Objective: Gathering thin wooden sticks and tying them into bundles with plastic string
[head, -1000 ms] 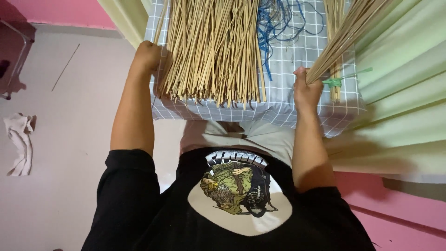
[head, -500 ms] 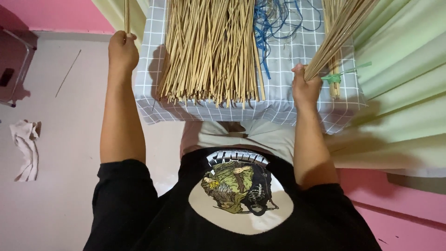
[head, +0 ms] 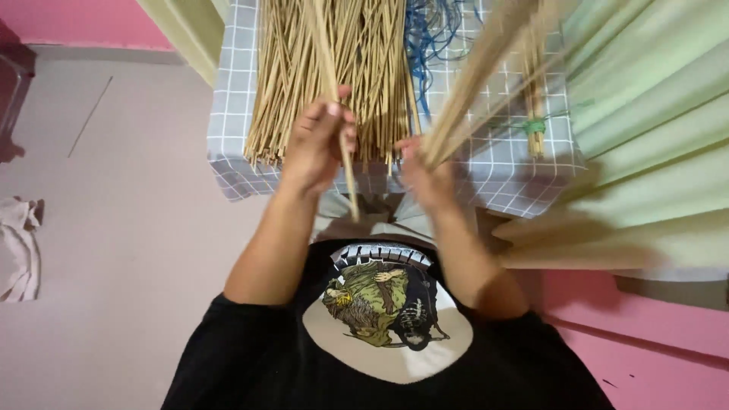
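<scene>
Left hand (head: 317,144) closed around one thin pale-tan bamboo-like stick (head: 334,106), pinched between thumb and fingers; the stick runs steeply from the top of frame down past the hand, lower end hanging below the table edge over the lap. Right hand (head: 427,176) clenched on a loose bundle of the same tan sticks (head: 486,68), which fans up and right toward the top edge (motion-blurred, count unreadable). Both hands sit close together, just in front of the near table edge, not touching each other. Behind them: a big pile of thin tan sticks (head: 304,68) lying lengthwise on a grey cloth with white grid lines (head: 228,114), covering the table. Tangled blue cord (head: 429,38) beside the pile on the right. Further right, a small stick bundle tied with green band (head: 534,121) lies on the cloth. Pale green curtain (head: 653,114) on the right, white rag (head: 19,247) on the floor at far left.
</scene>
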